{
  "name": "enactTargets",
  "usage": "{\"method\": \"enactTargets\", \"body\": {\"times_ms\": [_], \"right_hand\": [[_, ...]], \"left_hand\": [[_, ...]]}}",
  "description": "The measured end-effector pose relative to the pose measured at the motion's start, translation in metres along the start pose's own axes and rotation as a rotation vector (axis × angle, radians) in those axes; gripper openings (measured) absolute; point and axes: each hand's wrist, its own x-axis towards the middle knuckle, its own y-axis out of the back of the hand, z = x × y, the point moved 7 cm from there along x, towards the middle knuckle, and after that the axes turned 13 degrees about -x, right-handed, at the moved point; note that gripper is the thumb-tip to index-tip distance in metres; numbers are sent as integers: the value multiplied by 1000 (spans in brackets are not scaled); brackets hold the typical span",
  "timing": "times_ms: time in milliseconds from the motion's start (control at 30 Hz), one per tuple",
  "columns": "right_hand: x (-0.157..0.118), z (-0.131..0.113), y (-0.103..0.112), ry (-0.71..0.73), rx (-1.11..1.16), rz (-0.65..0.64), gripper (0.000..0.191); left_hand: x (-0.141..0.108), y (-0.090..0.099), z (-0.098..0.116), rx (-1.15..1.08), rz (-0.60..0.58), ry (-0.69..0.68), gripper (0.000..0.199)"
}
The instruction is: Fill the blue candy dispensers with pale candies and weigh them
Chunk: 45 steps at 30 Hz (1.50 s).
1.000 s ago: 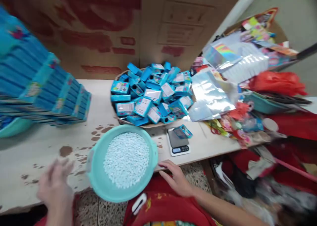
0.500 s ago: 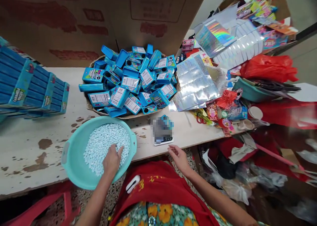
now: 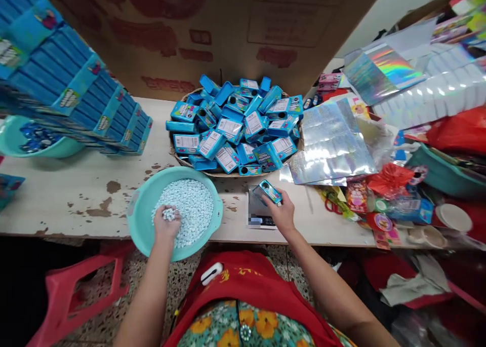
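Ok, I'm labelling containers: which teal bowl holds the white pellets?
The middle bowl, beneath the left hand; the leftmost bowl holds shiny blue pieces and the rightmost bowl shows no pellets.

Your tabletop (image 3: 315, 218) is lit pretty evenly, but you've got harsh glare off those silver sheets (image 3: 330, 147), gloom underneath, stretched soft frame edges, and pixelation over the scale's (image 3: 253, 202) lower corner.

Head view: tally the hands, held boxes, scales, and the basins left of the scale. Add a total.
Hands: 2, left hand and right hand
Held box: 1
Scale: 1
Basins: 2, near basin and far-left basin
Total: 6
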Motion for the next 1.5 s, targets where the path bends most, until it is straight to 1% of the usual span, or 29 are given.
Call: {"method": "enactTargets", "body": {"times_ms": [67,100,133,200,267,333,400,433,500,567,667,733,800,833,867,900,967,1000,1033,1100,1167,1200,1267,1333,1400,1467,1500], "right_hand": [[-10,-45,0,201,-28,-83,39],[-18,-69,-5,303,-38,-146,36],[-27,-92,-12,395,-44,-212,34],[-44,-131,-33,541,-52,-326,31],[-58,-159,-58,624,-74,-395,30],[-66,-176,-83,655,-104,-433,30],[-71,-186,-101,656,-125,-456,30],[-72,-188,-107,655,-129,-464,30],[-72,-191,-114,651,-135,-474,30],[-71,-191,-117,638,-133,-481,30],[-69,-187,-120,613,-111,-482,31],[-67,-184,-121,589,-82,-474,32],[-65,-179,-119,549,-36,-477,34],[-63,-175,-116,519,-5,-483,34],[-61,-171,-111,486,28,-489,35],[-59,-165,-105,450,61,-493,35],[-51,-147,-85,368,103,-471,35],[-47,-134,-73,325,107,-444,35],[-42,-119,-60,282,97,-403,36],[-32,-81,-36,201,51,-311,37],[-23,-42,-21,147,-8,-236,38],[-20,-23,-17,130,-34,-211,39],[-13,6,-16,116,-63,-184,39],[-11,21,-16,147,-56,-179,43],[-11,24,-11,215,-45,-161,55],[-8,22,5,264,-48,-105,64],[-4,20,16,265,-51,-60,63]], "left_hand": [[-17,-21,2,-222,-81,115,27],[-28,-34,7,-282,-126,136,29],[-41,-49,13,-324,-174,136,31],[-67,-77,28,-381,-251,95,33],[-87,-98,42,-392,-292,7,35],[-98,-109,55,-355,-291,-143,34],[-101,-109,65,-288,-263,-307,31],[-101,-108,69,-258,-246,-368,30],[-97,-104,71,-237,-220,-429,29],[-92,-101,72,-268,-204,-434,31],[-87,-103,72,-304,-197,-390,36],[-83,-105,70,-300,-207,-333,40],[-77,-104,68,-263,-219,-289,44],[-74,-102,68,-200,-215,-292,45],[-71,-98,69,-71,-193,-331,47],[-68,-92,71,107,-162,-395,47],[-64,-80,73,474,-108,-527,46],[-62,-73,72,623,-99,-579,43],[-61,-66,69,750,-99,-623,44],[-57,-50,59,983,-89,-697,57],[-53,-33,48,1226,-37,-771,63],[-51,-26,42,1301,-18,-788,63],[-47,-14,29,1336,-8,-779,62],[-45,-8,20,1314,-13,-753,61],[-47,-5,13,1276,-11,-728,63],[-52,-4,10,1248,-4,-721,64],[-54,-4,9,1242,4,-720,64]]}}
